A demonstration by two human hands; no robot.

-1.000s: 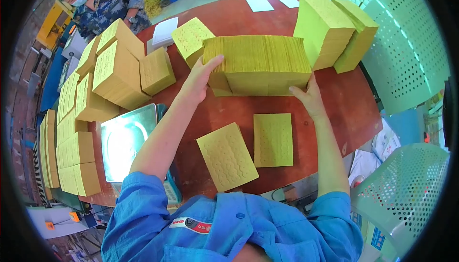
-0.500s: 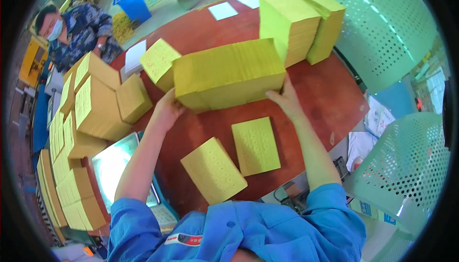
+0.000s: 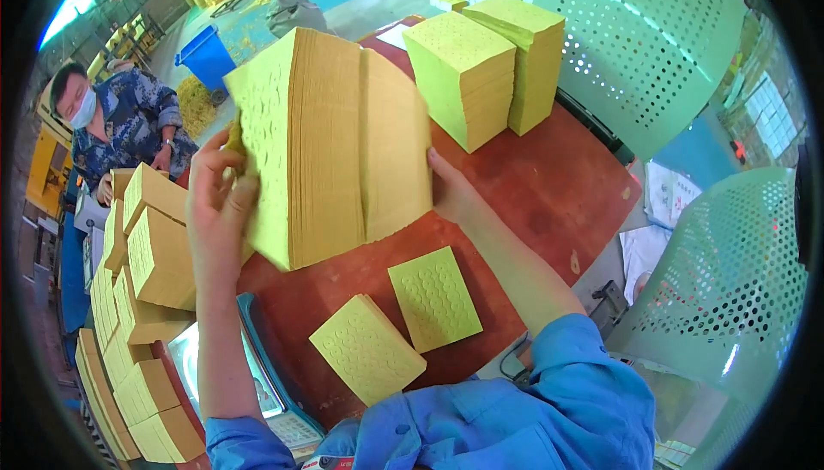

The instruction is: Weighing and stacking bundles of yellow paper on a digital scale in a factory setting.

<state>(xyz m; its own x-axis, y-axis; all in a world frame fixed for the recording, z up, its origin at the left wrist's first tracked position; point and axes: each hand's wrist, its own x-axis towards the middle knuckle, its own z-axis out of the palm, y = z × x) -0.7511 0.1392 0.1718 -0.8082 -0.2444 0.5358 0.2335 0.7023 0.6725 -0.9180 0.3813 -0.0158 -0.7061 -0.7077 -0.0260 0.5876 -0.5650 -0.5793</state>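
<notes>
Paper block: a thick block of yellow paper (image 3: pixel 330 152) sits between the two hands, in front of the chest and above the red table (image 3: pixel 549 178); whether it touches the tabletop I cannot tell.
Lie of the block: the sheets stand on edge, ranked from about nine o'clock to three, hand to hand; the dimpled end face looks toward nine, and a seam splits the edges. The view foreshortens it, so its true long axis is hard to judge.
Left hand: at the block's eight o'clock, the left hand (image 3: pixel 221 204) has curled fingers and a thumb clamped at the dimpled end.
Right hand: at half past three, the right hand (image 3: pixel 451 187) clamps the opposite end, thumb showing, fingertips hidden.
Nearer hand: neither; both are on the block.
Loose pads: one thin pad (image 3: pixel 367 350) at six o'clock, another pad (image 3: pixel 435 298) at five.
Tall stacks: a dimpled stack (image 3: pixel 463 75) and a second stack (image 3: pixel 536 58) beside it, both toward two.
Scale: a bright scale (image 3: pixel 182 358) at seven, partly behind the left forearm.
</notes>
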